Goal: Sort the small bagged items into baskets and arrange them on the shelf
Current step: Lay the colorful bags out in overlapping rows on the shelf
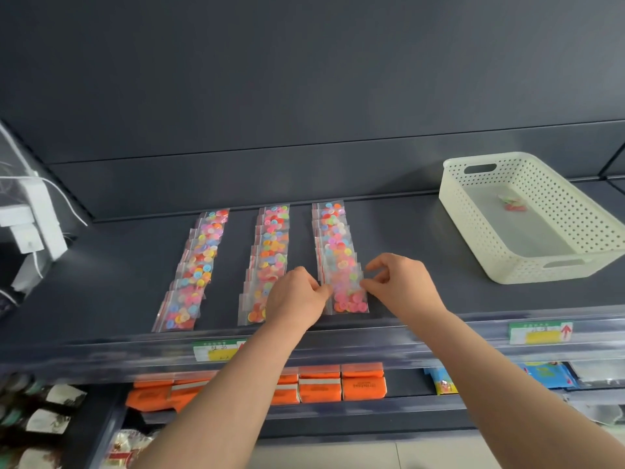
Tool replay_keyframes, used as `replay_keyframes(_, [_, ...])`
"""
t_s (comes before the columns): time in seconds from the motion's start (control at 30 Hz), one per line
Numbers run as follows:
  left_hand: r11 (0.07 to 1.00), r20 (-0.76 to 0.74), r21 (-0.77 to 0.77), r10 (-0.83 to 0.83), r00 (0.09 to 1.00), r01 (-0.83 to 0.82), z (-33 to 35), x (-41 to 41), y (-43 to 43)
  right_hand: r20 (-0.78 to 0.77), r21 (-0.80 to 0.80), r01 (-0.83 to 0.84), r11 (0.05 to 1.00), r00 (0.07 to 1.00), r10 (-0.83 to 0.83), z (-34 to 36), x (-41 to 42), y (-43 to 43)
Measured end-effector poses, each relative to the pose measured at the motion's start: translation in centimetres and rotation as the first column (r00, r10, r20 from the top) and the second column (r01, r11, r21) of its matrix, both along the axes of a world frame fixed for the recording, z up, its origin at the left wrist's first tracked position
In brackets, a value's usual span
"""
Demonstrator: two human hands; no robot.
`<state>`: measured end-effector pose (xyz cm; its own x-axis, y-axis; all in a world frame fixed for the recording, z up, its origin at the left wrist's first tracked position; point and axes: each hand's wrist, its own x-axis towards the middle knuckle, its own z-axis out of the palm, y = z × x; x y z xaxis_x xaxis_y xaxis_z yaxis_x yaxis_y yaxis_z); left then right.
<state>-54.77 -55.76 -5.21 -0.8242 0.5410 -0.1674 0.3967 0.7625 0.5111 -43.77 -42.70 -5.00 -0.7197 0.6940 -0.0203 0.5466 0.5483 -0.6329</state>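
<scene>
The left hand (297, 296) and right hand (402, 286) pinch, with curled fingers, the side edges of the front bag (346, 292), a light, limp, slippery film pouch of loose buttons, in the rightmost of three overlapping rows (269, 255) on the shelf (422, 265); one basket (473, 231) holds one lone bag (512, 203).

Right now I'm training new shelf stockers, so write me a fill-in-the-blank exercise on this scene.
The button bags lie on the shelf in ___ rows.
The left hand and right hand pinch the front bag of the ___ row.
The white basket holds just ___ loose bag.
The packs on the lower level are ___.
Missing words: three; rightmost; one; orange.
</scene>
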Motion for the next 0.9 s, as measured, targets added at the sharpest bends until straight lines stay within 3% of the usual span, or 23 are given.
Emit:
replay_keyframes(0.1, [0.999, -0.08, 0.039, 0.002, 0.997, 0.001, 1.4, 0.3, 1.1, 0.021, 0.185, -0.015, 0.983, 1.0, 0.012, 1.1, 0.5, 1.1])
replay_keyframes(0.3, [0.983, 0.004, 0.146, -0.113, 0.994, 0.111, 3.6, 2.7, 7.0, 0.025, 0.5, 0.006, 0.866, 0.999, -0.021, 3.7, 3.4, 5.7])
replay_keyframes(0.63, [0.925, 0.002, 0.266, -0.283, 0.959, 0.272, 5.9, 9.9, 20.2, 0.149, 0.53, 0.096, 0.843, 0.968, -0.204, 4.9, 10.8, 17.1])
replay_keyframes(0.77, [0.937, -0.119, 0.192, -0.274, 0.954, 0.293, 5.7, 10.7, 23.2, 0.287, 0.416, 0.053, 0.908, 0.94, -0.186, 4.6, 11.2, 21.9])
replay_keyframes(0.9, [0.955, -0.034, 0.179, -0.233, 0.972, 0.235, 5.1, 10.3, 24.0, 0.48, 0.346, -0.12, 0.93, 0.875, -0.065, 4.3, 9.3, 25.6])
